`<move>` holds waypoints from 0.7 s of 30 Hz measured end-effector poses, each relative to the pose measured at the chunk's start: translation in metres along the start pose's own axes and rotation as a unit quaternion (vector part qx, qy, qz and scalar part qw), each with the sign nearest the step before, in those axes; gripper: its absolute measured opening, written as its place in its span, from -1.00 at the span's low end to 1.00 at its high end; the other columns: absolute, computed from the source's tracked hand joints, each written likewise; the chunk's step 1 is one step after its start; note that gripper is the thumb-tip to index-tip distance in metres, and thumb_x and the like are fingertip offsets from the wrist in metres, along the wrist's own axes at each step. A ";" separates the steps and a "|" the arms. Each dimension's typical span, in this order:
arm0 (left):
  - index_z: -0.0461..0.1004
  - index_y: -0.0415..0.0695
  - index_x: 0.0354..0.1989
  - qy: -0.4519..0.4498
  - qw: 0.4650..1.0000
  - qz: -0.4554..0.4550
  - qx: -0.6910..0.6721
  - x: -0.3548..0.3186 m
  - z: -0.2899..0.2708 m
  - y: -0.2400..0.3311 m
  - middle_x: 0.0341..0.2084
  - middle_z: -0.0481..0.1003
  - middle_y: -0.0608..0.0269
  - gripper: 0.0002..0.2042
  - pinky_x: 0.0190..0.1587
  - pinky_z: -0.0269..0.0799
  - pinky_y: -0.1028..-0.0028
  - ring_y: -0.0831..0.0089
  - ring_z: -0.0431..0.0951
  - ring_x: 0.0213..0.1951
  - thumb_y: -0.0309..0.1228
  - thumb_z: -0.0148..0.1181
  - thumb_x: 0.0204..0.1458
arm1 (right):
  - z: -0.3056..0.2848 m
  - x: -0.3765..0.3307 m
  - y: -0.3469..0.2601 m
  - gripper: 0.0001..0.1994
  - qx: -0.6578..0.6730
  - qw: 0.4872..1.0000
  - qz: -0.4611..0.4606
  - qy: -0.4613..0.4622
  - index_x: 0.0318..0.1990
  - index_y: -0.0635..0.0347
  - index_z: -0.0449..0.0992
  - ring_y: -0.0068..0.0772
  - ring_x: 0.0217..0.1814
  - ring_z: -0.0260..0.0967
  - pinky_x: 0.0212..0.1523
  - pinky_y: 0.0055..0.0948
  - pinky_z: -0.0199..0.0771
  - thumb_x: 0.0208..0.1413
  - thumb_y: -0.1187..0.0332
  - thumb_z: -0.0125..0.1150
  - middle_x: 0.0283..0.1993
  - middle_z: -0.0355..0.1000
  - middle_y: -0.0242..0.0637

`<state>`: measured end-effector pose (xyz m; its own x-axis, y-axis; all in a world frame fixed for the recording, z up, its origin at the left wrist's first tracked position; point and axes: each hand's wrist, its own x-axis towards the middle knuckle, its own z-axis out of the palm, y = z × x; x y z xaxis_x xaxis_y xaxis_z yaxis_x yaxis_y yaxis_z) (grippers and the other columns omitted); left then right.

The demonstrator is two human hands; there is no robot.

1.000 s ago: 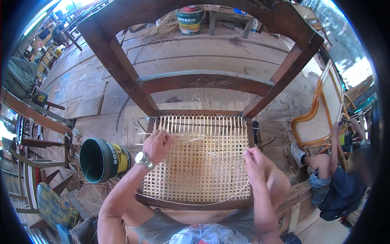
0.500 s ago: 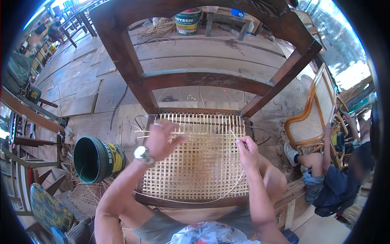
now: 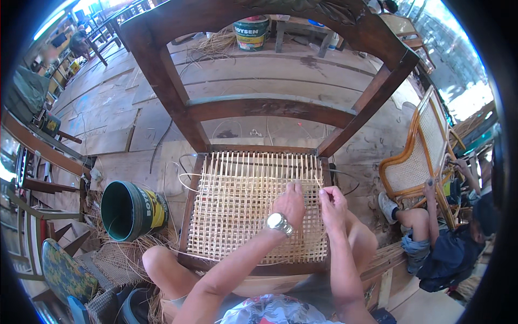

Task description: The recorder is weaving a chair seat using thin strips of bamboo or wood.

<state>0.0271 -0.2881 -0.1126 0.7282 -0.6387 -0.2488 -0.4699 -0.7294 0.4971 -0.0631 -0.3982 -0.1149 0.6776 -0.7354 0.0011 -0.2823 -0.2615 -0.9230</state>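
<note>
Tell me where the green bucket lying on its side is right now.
In the head view the green bucket lies on the plank floor at the person's left, just beside the chair's woven seat, amid loose straw strands.

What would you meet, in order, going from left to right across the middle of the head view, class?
Patterned cushion → green bucket → woven cane seat → left hand → right hand → seated person's shoe → rattan chair.
</note>
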 end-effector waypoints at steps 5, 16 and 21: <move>0.29 -0.27 0.14 0.071 0.995 0.075 -0.001 0.002 0.005 0.000 -0.09 0.46 -0.10 -0.61 -0.30 0.61 0.26 0.08 0.63 -0.30 -0.55 0.06 0.10 | -0.013 -0.005 0.022 -0.91 0.056 0.998 0.021 0.019 -0.26 0.21 0.52 -0.71 -0.40 0.25 -0.34 -0.64 0.27 0.26 0.40 0.18 -0.46 0.36 -0.54; 0.61 -0.14 -0.11 0.016 1.000 0.007 -0.010 -0.104 -0.141 -0.178 -0.21 0.63 0.04 -0.75 -0.24 0.58 0.27 0.17 0.66 -0.29 -0.50 0.06 0.08 | -0.083 0.007 0.015 -0.95 0.409 0.895 0.173 0.041 -0.20 0.11 0.55 -0.78 -0.59 0.16 -0.62 -0.70 0.07 0.23 0.40 0.22 -0.46 0.34 -0.60; 0.58 -0.20 -0.07 0.012 0.920 -0.152 -0.360 -0.104 -0.147 -0.232 -0.31 0.64 0.04 -0.75 -0.27 0.54 0.35 0.30 0.65 -0.37 -0.33 0.16 0.18 | -0.043 0.011 0.002 -0.94 0.117 0.992 0.033 -0.035 -0.29 0.19 0.55 -0.80 -0.52 0.14 -0.53 -0.69 0.08 0.21 0.43 0.21 -0.50 0.32 -0.58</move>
<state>0.1333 -0.0163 -0.0796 0.7862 -0.4201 -0.4531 0.2034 -0.5165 0.8318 -0.0854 -0.4338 -0.0998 0.7106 -0.6989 -0.0806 -0.1669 -0.0561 -0.9844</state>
